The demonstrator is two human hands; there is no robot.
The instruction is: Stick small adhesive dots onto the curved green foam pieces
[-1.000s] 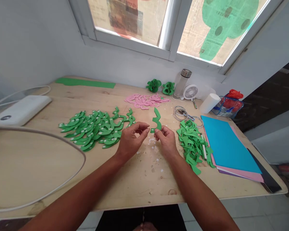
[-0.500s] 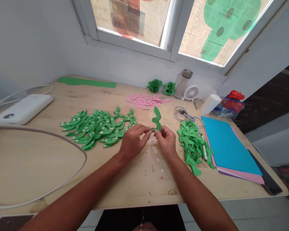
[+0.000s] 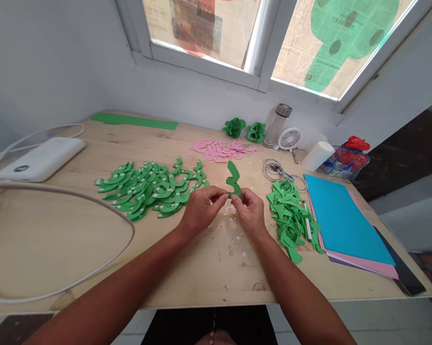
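Observation:
A wavy green paper piece (image 3: 233,177) stands up between my hands over the middle of the table. My right hand (image 3: 250,211) pinches its lower end. The thumb and forefinger of my left hand (image 3: 202,207) are pressed together at the piece's lower left tip; whether they hold the paper or something tiny on it is too small to tell. Left of my hands lies a spread of curved green pieces (image 3: 140,189) with small white patches. A heap of green scraps (image 3: 289,215) lies to the right, a white pen (image 3: 307,225) on it.
Pink cutouts (image 3: 221,149), green paper balls (image 3: 233,127), a bottle (image 3: 275,127) and a small fan (image 3: 289,138) are at the back. Tape rolls (image 3: 272,169), scissors and blue sheets (image 3: 345,220) lie right. A power bank (image 3: 41,158) and looping cable (image 3: 94,206) are left.
The whole view has shifted slightly. The green piece has turned a little between my hands, and my fingers remain at its lower end.

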